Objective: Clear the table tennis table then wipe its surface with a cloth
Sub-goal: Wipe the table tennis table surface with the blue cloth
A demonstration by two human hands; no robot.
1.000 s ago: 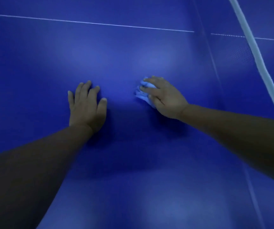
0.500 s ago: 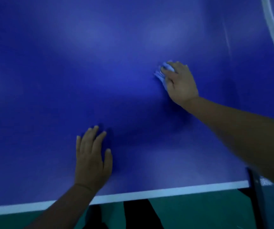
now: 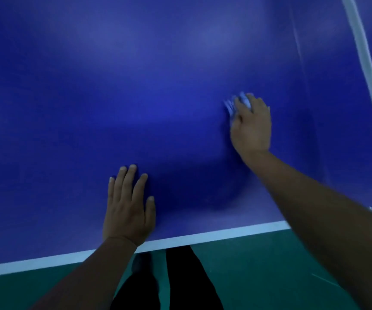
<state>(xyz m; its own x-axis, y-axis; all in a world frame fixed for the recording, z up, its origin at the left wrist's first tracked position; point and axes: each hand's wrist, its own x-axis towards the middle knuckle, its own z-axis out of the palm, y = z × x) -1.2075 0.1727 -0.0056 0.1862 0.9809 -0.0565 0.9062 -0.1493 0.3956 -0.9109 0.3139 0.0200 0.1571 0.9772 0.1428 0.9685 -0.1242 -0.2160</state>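
The blue table tennis table [image 3: 113,97] fills most of the view, with its white near edge line [image 3: 225,232] low in the frame. My right hand [image 3: 251,126] presses a small pale blue cloth [image 3: 233,106] onto the surface at the right; only the cloth's far edge shows past my fingers. My left hand [image 3: 128,206] lies flat on the table near the front edge, fingers straight, holding nothing.
The net's white top band [image 3: 364,70] runs along the right side. A green floor [image 3: 270,265] lies below the table edge, and my dark trouser legs [image 3: 180,280] stand there.
The view has pulled back, so the table's near edge and the floor show now. My right hand with the cloth has moved right, toward the net. My left hand stays flat.
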